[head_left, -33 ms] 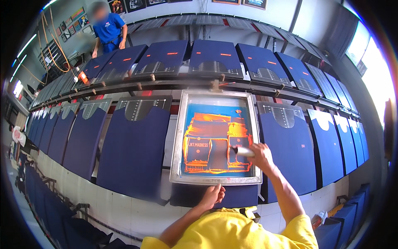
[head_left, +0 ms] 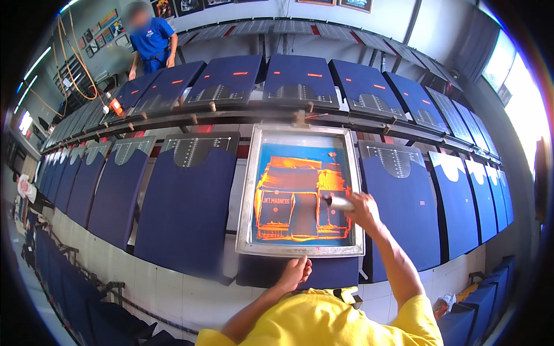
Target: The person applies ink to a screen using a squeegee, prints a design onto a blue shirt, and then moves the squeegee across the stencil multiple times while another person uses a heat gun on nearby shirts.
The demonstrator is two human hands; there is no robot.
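Note:
A screen-printing frame (head_left: 247, 190), with a pale metal rim, lies over a dark blue shirt (head_left: 297, 272) on a board. Orange ink (head_left: 288, 179) is smeared over its blue mesh. At the middle of the frame's near edge, my left hand (head_left: 296, 273) is closed with fingers curled against the rim. My right hand (head_left: 365, 211) grips what looks like a small squeegee (head_left: 341, 203), pale with a dark end. It is held over the right part of the mesh, by the smaller inked panel. Whether its blade touches the mesh cannot be made out.
Dark blue shirts on sloping boards flank the frame, one at left (head_left: 182, 207) and one at right (head_left: 401, 213). A rail (head_left: 242, 117) runs behind it. Beyond are shirts with orange prints (head_left: 300, 81). A person in blue (head_left: 151, 40) stands far left.
My right hand and the squeegee have shifted slightly away from me over the mesh. My left hand and the frame have stayed put.

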